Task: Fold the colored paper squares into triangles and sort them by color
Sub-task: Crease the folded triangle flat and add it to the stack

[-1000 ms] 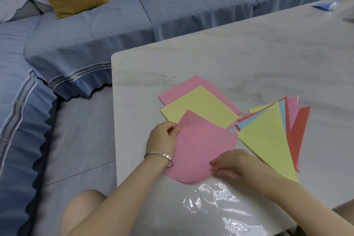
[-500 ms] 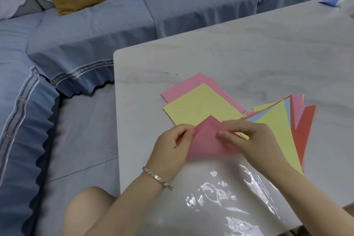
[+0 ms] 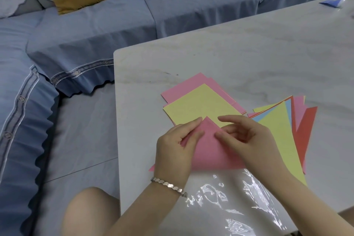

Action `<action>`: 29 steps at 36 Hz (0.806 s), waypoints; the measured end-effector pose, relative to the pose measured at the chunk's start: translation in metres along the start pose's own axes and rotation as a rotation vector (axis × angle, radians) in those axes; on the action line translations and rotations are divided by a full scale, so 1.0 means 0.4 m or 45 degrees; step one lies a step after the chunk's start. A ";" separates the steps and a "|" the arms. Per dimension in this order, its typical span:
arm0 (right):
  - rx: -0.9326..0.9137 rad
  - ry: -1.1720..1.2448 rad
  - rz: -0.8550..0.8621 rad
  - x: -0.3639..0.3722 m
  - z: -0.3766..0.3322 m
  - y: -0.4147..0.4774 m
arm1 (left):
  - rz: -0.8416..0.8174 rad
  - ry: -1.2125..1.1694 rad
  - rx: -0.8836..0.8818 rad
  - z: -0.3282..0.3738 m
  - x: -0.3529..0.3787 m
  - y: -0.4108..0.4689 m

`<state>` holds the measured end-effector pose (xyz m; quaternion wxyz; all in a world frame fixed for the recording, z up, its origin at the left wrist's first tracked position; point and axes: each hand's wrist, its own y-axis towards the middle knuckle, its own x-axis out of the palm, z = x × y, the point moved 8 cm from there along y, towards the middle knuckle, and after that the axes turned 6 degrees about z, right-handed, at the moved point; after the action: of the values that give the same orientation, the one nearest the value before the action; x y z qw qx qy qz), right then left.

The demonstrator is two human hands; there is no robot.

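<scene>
Flanking pink triangle (image 3: 208, 151) — left hand (image 3: 175, 152) pinching, right hand (image 3: 249, 140) touching

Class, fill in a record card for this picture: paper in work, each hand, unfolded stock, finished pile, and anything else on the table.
Paper in work: pink paper, folded into a triangle, apex pointing away
Left hand: holds its left edge between thumb and fingers
Right hand: thumb on it, fingers lifted
Unfolded stock: yellow square on pink squares, behind it
Finished pile: folded triangles, mixed colours, yellow on top, to the right
Also on table: clear plastic wrapper near edge; blue scrap far right
</scene>
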<state>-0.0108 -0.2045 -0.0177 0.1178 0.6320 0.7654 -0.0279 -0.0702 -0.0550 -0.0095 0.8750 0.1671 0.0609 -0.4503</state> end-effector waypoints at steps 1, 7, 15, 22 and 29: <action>-0.016 -0.035 0.007 0.002 -0.001 0.002 | -0.007 -0.002 -0.011 -0.003 0.001 0.003; -0.059 -0.138 -0.008 0.015 -0.005 0.007 | -0.070 -0.095 -0.189 -0.032 0.012 0.020; -0.045 -0.110 -0.005 0.011 -0.005 0.012 | -0.102 -0.104 -0.211 -0.026 0.024 0.024; -0.061 -0.127 -0.022 0.021 -0.004 0.003 | -0.026 -0.014 -0.147 -0.021 0.014 0.021; -0.047 -0.113 -0.013 0.024 -0.001 -0.004 | -0.024 -0.091 -0.180 -0.021 0.007 0.011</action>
<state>-0.0140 -0.1957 -0.0196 0.1632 0.6241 0.7630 -0.0422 -0.0645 -0.0519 -0.0169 0.8819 0.0882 0.0630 -0.4587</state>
